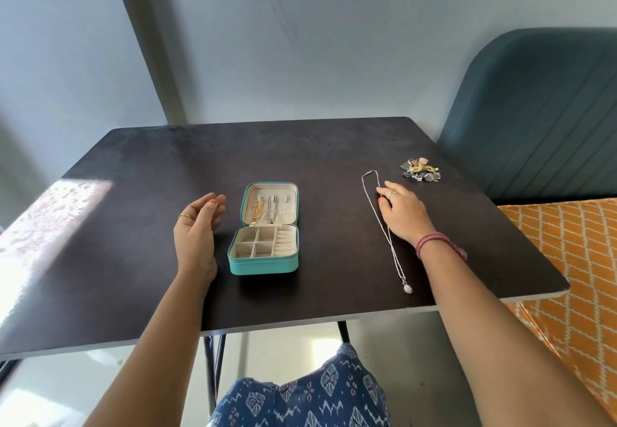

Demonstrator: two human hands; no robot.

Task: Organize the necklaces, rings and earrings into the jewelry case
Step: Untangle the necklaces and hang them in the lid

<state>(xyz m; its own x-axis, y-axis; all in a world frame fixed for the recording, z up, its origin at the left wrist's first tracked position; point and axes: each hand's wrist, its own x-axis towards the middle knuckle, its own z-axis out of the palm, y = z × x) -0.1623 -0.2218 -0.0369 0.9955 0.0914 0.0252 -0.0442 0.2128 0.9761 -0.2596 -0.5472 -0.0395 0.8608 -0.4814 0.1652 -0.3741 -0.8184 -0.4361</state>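
- The dark table [300,146] bears everything within arm's reach, with the work kept toward the near half; its left part is washed out by a patch of sunlight, so the surface there is hard to read.
- The teal jewelry case [263,229] lies open near the table's middle, lid flat back, so both halves are reachable. A gold chain [257,210] and a silver chain [272,209] already hang in the lid; the divided tray below looks empty, though its ring slots are too small to judge.
- The left hand [197,226] hovers just left of the case, fingers loosely curled and holding nothing, probably ready to steady it.
- The right hand [400,209] rests on the table with fingers gently spread, fingertips touching the long silver necklace [384,223], likely about to gather it. Whether any finger pinches the chain, I cannot tell.
- That necklace lies stretched out right of the case, pendant nearest the person.
- A small heap of earrings and rings [421,170] sits near the far right edge; single pieces cannot be told apart.
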